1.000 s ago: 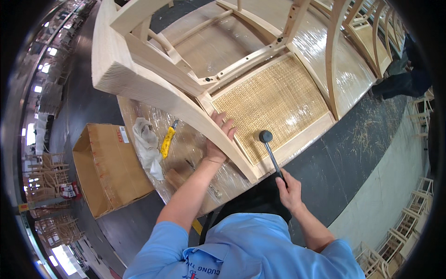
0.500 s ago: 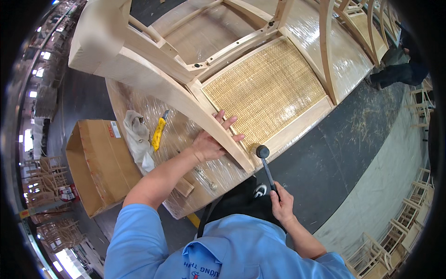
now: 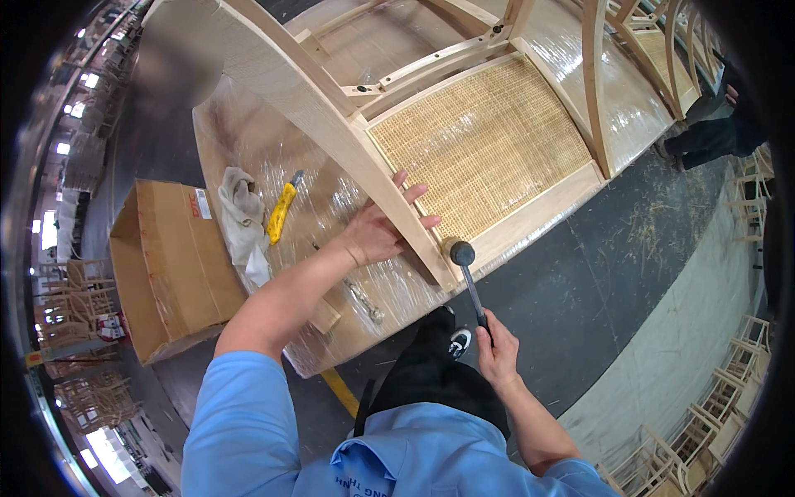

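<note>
A wooden chair frame with a woven cane panel [image 3: 489, 141] lies on a plastic-wrapped work surface. My left hand [image 3: 381, 232] reaches behind the curved wooden leg [image 3: 331, 153]. Its fingers are spread, with their tips on the panel's left edge. My right hand [image 3: 498, 348] is closed round the handle of a mallet [image 3: 472, 282] with a dark, rounded head. That head is over the panel's near corner, close to the foot of the curved leg; whether it touches the wood I cannot tell.
Left of the chair lie a yellow utility knife [image 3: 281, 214], a pale cloth [image 3: 240, 207] and a small wood block [image 3: 325, 317]. An open cardboard box [image 3: 186, 265] stands beside the work surface. Another person's leg [image 3: 712, 145] shows at far right, near more chair frames [image 3: 671, 70].
The whole view has shifted, so the chair appears slightly higher. The mallet head has come a little closer to the foot of the curved leg. My left hand keeps its place on the panel.
</note>
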`<action>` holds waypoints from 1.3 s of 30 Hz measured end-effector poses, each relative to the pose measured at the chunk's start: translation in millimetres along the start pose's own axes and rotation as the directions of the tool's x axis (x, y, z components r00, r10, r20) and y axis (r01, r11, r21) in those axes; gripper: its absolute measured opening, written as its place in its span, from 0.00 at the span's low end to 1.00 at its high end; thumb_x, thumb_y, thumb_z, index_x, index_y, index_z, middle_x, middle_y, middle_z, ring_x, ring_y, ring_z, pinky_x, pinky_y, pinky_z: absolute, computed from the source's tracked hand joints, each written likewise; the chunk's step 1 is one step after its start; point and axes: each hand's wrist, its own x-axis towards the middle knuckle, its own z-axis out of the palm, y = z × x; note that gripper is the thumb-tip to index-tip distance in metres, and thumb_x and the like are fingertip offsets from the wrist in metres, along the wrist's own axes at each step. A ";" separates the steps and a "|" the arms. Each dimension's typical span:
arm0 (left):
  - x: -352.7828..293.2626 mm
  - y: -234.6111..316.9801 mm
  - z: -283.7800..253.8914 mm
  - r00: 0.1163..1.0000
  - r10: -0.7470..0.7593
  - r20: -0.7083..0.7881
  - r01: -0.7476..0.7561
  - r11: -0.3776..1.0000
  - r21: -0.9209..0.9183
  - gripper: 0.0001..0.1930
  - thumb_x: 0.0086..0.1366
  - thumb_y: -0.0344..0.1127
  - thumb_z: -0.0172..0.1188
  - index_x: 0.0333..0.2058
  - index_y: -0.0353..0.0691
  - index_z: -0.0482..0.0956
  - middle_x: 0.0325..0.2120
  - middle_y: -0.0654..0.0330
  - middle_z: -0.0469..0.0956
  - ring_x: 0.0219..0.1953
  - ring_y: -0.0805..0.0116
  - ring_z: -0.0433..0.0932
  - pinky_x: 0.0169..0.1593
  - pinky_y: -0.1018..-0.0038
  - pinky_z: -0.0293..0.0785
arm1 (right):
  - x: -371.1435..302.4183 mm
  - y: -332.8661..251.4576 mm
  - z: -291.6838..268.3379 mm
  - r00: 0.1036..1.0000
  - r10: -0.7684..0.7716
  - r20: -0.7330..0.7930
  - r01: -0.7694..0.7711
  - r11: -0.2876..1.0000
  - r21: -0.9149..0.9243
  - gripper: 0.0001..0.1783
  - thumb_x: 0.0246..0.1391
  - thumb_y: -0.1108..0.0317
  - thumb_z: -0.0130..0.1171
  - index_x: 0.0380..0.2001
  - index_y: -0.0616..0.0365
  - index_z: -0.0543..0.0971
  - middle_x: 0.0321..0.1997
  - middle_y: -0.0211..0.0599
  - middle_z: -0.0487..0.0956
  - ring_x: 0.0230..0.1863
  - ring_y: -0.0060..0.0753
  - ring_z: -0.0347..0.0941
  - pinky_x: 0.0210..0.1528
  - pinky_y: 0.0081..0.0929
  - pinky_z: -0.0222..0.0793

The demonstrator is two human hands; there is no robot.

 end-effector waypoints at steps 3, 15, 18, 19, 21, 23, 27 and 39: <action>-2.0 0.2 0.4 0.999 0.021 -0.039 -0.020 0.999 0.028 0.25 0.68 0.48 0.63 0.63 0.77 0.79 0.77 0.52 0.55 0.76 0.26 0.49 0.76 0.36 0.52 | -3.5 -3.0 -4.0 1.000 0.005 -0.027 -0.004 1.000 0.021 0.20 0.70 0.68 0.58 0.61 0.63 0.79 0.39 0.51 0.83 0.38 0.49 0.83 0.44 0.36 0.78; -6.7 6.5 -0.6 0.999 -0.029 0.025 0.024 0.987 0.159 0.27 0.70 0.53 0.60 0.67 0.80 0.73 0.79 0.56 0.49 0.80 0.38 0.44 0.81 0.48 0.46 | -1.1 -13.0 -6.5 0.998 -0.031 -0.046 0.033 0.998 0.052 0.19 0.70 0.69 0.57 0.61 0.63 0.78 0.35 0.47 0.81 0.34 0.44 0.81 0.41 0.34 0.76; -6.0 7.8 -1.6 0.998 -0.036 0.045 0.027 0.982 0.187 0.27 0.71 0.54 0.59 0.68 0.81 0.72 0.79 0.58 0.49 0.80 0.40 0.43 0.81 0.50 0.47 | 1.0 -5.6 -6.5 0.999 -0.038 -0.005 0.038 0.999 -0.037 0.19 0.70 0.70 0.57 0.60 0.63 0.79 0.36 0.48 0.82 0.35 0.44 0.82 0.42 0.34 0.76; -6.5 7.8 -3.2 0.998 -0.038 0.055 0.027 0.980 0.199 0.26 0.71 0.54 0.59 0.68 0.81 0.72 0.79 0.58 0.50 0.80 0.40 0.43 0.81 0.50 0.47 | 3.9 -4.6 -6.0 0.999 -0.038 0.021 0.039 0.996 -0.085 0.19 0.70 0.70 0.56 0.60 0.63 0.79 0.37 0.48 0.82 0.35 0.44 0.82 0.42 0.33 0.77; -6.5 8.1 -6.3 0.997 -0.041 0.066 0.026 0.976 0.215 0.26 0.72 0.55 0.58 0.68 0.82 0.72 0.79 0.58 0.50 0.81 0.41 0.42 0.80 0.49 0.47 | 1.1 -5.8 -7.8 1.000 -0.006 0.009 0.006 0.998 -0.058 0.19 0.70 0.70 0.57 0.61 0.63 0.79 0.37 0.49 0.82 0.36 0.46 0.82 0.42 0.34 0.77; -7.6 9.5 -7.6 0.996 -0.049 0.074 0.031 0.974 0.222 0.26 0.72 0.56 0.58 0.68 0.83 0.71 0.79 0.59 0.49 0.81 0.42 0.42 0.80 0.49 0.47 | -2.1 -10.1 -8.8 1.000 -0.005 -0.022 0.005 1.000 -0.009 0.19 0.69 0.71 0.57 0.61 0.62 0.79 0.37 0.50 0.82 0.36 0.48 0.82 0.42 0.35 0.77; -5.1 12.7 -14.3 0.992 -0.074 0.098 0.060 0.988 0.139 0.27 0.70 0.57 0.60 0.68 0.83 0.72 0.79 0.60 0.51 0.81 0.43 0.43 0.80 0.48 0.47 | -6.3 -1.9 -7.3 0.999 -0.044 -0.024 0.043 0.998 -0.054 0.20 0.69 0.71 0.57 0.61 0.61 0.78 0.37 0.50 0.81 0.36 0.49 0.81 0.42 0.35 0.76; -6.2 9.9 -10.7 0.992 -0.080 0.098 0.068 0.990 0.120 0.29 0.68 0.56 0.62 0.68 0.82 0.72 0.79 0.60 0.51 0.81 0.43 0.43 0.80 0.49 0.49 | -5.7 -7.2 -23.5 1.000 0.014 0.018 -0.012 0.993 -0.122 0.21 0.67 0.73 0.58 0.62 0.61 0.78 0.33 0.46 0.80 0.33 0.43 0.80 0.40 0.32 0.76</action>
